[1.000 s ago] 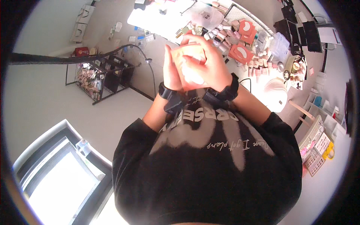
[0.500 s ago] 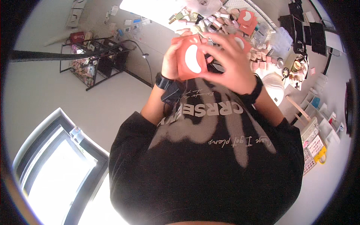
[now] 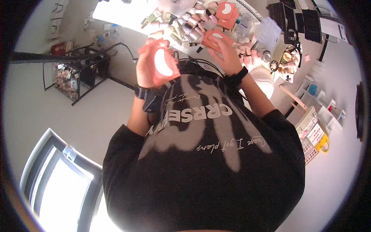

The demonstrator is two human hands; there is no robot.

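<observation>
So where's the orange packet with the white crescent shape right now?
In the head view, one orange packet is held up in the person's left hand, upper left of centre. The right hand touches a second orange packet beside the small bottles.

Dense clutter of small bottles (image 3: 193, 27) and red packets (image 3: 226, 11) (tightly packed) ahead of both hands.

Both forearms raised, the left hand (image 3: 148, 65) closed in a grip, the right hand (image 3: 226, 54) fingers curled.
</observation>
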